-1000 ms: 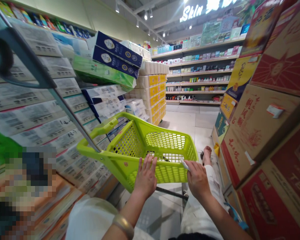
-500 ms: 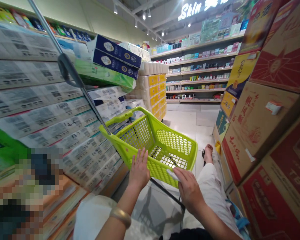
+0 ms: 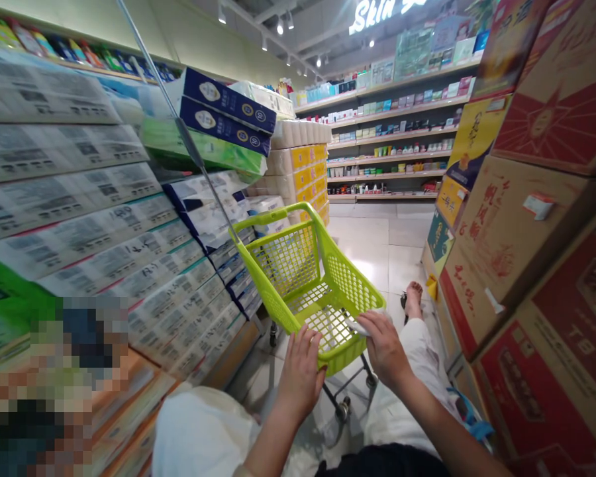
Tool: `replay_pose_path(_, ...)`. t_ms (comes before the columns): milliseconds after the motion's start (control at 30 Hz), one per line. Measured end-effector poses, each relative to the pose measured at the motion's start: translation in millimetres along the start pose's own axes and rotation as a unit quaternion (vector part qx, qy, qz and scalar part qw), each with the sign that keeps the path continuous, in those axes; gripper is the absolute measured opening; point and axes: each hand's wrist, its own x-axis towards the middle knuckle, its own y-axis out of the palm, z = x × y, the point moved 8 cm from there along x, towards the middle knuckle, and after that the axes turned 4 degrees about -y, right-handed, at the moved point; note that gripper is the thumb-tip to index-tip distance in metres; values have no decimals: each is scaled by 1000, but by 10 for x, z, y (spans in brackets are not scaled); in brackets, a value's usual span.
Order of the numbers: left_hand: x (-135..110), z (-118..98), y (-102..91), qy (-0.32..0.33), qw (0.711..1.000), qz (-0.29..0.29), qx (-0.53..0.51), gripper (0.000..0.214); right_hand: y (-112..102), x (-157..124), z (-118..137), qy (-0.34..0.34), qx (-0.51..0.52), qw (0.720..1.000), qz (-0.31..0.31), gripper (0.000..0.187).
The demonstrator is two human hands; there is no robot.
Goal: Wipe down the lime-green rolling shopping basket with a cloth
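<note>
A lime-green plastic shopping basket on wheels (image 3: 298,265) stands upright in the aisle in front of me, with nothing visible inside. Its long metal pull handle (image 3: 189,142) slants up to the left. My left hand (image 3: 300,374) rests with fingers spread against the basket's near wall. My right hand (image 3: 385,348) grips the basket's near right rim and also pinches a small white object (image 3: 357,326) I cannot name. My outstretched leg and bare foot (image 3: 413,298) lie on the floor to the right of the basket.
Stacked tissue and paper packs (image 3: 104,218) line the left side. Red and brown cardboard cartons (image 3: 536,218) are piled on the right. A tiled aisle (image 3: 377,245) runs ahead to shelves of small products (image 3: 392,132).
The basket has swung from lying tilted toward me to standing on its wheels. The metal handle moved from the left edge toward the centre. Both hands followed the basket's rim.
</note>
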Motion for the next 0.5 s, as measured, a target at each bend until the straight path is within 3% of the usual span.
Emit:
replay_pose_path(100, 46, 121, 19, -22, 999, -8, 22, 49, 41, 66, 13, 38, -27, 999, -2, 42)
replay_pose_path(167, 75, 154, 15, -25, 999, -7, 29, 47, 145, 89, 205, 39, -23, 999, 14, 41)
replay_pose_path(333, 115, 171, 10, -17, 999, -16, 26, 48, 459, 82, 819, -54, 28, 993, 99, 42)
replay_pose_path(400, 123, 203, 22, -22, 999, -25, 26, 47, 448, 87, 795, -63, 25, 992, 107, 41)
replay_pose_path(500, 128, 262, 46, -32, 998, -39, 28, 40, 278, 122, 451, -30, -5, 997, 77, 37)
